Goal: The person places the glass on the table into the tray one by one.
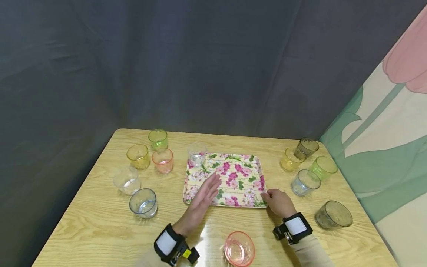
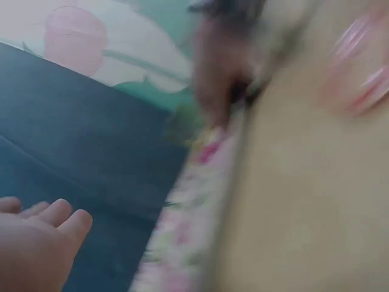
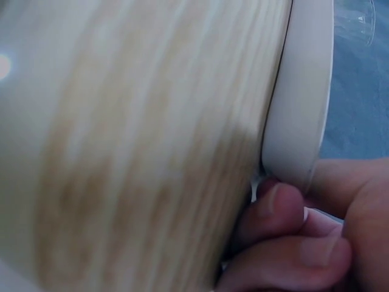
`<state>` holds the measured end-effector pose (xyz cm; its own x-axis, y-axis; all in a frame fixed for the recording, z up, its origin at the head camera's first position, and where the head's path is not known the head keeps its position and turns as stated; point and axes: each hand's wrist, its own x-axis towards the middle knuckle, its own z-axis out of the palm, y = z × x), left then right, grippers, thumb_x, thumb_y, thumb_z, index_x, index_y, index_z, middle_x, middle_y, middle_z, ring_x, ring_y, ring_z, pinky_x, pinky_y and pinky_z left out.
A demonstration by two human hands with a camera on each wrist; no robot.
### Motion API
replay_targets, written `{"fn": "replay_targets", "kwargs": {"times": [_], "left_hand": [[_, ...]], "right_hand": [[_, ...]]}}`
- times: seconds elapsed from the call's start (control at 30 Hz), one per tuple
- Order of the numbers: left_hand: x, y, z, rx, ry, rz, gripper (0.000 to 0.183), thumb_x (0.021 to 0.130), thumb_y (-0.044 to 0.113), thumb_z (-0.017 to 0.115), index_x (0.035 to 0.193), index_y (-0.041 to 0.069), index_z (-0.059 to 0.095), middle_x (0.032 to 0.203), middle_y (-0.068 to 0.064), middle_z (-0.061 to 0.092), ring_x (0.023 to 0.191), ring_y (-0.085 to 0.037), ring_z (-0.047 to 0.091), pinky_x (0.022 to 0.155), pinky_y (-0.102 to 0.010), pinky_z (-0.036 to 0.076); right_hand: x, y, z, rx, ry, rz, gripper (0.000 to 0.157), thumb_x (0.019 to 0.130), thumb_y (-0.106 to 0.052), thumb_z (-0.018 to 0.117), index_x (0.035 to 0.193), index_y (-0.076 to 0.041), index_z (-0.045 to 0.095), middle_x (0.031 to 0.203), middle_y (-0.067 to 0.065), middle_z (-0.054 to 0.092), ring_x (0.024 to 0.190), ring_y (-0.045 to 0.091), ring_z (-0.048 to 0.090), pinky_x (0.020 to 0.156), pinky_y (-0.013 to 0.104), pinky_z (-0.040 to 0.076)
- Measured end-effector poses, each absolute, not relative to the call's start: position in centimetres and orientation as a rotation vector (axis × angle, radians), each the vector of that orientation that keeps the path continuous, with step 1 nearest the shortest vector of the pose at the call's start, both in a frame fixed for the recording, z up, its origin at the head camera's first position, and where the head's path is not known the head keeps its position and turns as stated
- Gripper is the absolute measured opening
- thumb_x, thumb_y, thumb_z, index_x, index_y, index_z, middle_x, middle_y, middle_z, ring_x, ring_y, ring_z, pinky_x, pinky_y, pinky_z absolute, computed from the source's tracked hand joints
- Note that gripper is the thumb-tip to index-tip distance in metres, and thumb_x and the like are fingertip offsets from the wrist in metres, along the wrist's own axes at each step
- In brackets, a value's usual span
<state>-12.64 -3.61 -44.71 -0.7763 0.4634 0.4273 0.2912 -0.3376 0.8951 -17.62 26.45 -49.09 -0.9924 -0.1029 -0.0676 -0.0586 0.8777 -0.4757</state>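
A flowered rectangular tray (image 1: 233, 181) lies on the wooden table. At its near right corner my right hand (image 1: 278, 202) grips the rim; in the right wrist view, curled fingers (image 3: 285, 261) tuck under the pale tray edge (image 3: 298, 97). My left hand (image 1: 202, 193) hovers over the tray's near left part, fingers straight, holding nothing. The left wrist view, partly blurred, shows that hand (image 2: 36, 243) apart from the tray (image 2: 182, 237). A clear glass (image 1: 197, 155) stands at the tray's far left corner, apparently on it.
Left of the tray stand several glasses, including a yellow one (image 1: 138, 157), a pink one (image 1: 163, 161) and a blue-grey one (image 1: 143, 204). More glasses stand right, among them a smoky one (image 1: 333, 215). A pink glass (image 1: 239, 249) sits near the front, between my forearms.
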Motion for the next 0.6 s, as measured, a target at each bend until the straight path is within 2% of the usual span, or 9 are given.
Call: {"fn": "replay_targets", "kwargs": {"times": [0.1,0.17,0.27,0.33,0.43,0.6], "left_hand": [[-11.0,-3.4,-46.9,1.032,1.667,2.199,0.078,0.096,0.051,0.03,0.148,0.003,-0.003,0.154,-0.022,0.002,0.138,-0.035,0.007,0.107,-0.061,0.005],[-10.1,-3.3,-48.1,1.016,1.666,2.109,0.089,0.089,0.062,0.033,0.149,0.008,-0.005,0.155,-0.019,0.0,0.138,-0.035,0.004,0.106,-0.063,0.004],[-9.2,-3.1,-49.2,0.994,1.704,1.935,0.102,0.074,0.074,0.039,0.15,0.021,-0.005,0.157,-0.007,-0.004,0.14,-0.029,0.0,0.107,-0.064,0.006],[-9.0,-2.9,-49.6,1.004,1.745,1.824,0.108,0.066,0.078,0.04,0.149,0.027,-0.007,0.157,0.001,-0.007,0.14,-0.023,-0.002,0.107,-0.064,0.008],[-8.8,-2.7,-50.0,1.022,1.783,1.745,0.115,0.06,0.08,0.042,0.148,0.029,-0.011,0.156,0.008,-0.009,0.14,-0.017,-0.004,0.107,-0.064,0.009],[-8.6,-2.5,-50.4,1.031,1.863,1.669,0.118,0.059,0.08,0.045,0.147,0.029,-0.015,0.156,0.007,-0.009,0.14,-0.018,-0.003,0.105,-0.065,0.012]], "right_hand": [[-17.6,26.4,-49.0,-0.116,2.957,-0.747,0.041,0.093,-0.028,0.051,0.056,-0.012,0.043,0.047,-0.005,0.03,0.042,0.012,0.029,0.044,0.026,0.024],[-17.6,26.3,-49.0,-0.111,2.953,-0.744,0.04,0.093,-0.028,0.051,0.056,-0.012,0.043,0.047,-0.005,0.03,0.042,0.012,0.029,0.044,0.026,0.024],[-17.5,26.3,-48.9,-0.107,2.953,-0.744,0.04,0.093,-0.027,0.051,0.056,-0.012,0.043,0.047,-0.005,0.03,0.042,0.012,0.029,0.044,0.026,0.024],[-17.4,26.3,-48.9,-0.103,2.956,-0.747,0.041,0.093,-0.027,0.051,0.056,-0.012,0.042,0.046,-0.004,0.029,0.041,0.012,0.028,0.044,0.026,0.023],[-17.5,26.2,-48.9,-0.103,2.955,-0.748,0.041,0.093,-0.027,0.051,0.056,-0.012,0.042,0.046,-0.005,0.029,0.041,0.011,0.028,0.044,0.026,0.023],[-17.5,26.2,-48.9,-0.099,2.956,-0.741,0.041,0.093,-0.027,0.052,0.056,-0.012,0.042,0.047,-0.004,0.03,0.041,0.012,0.029,0.044,0.026,0.024]]}}
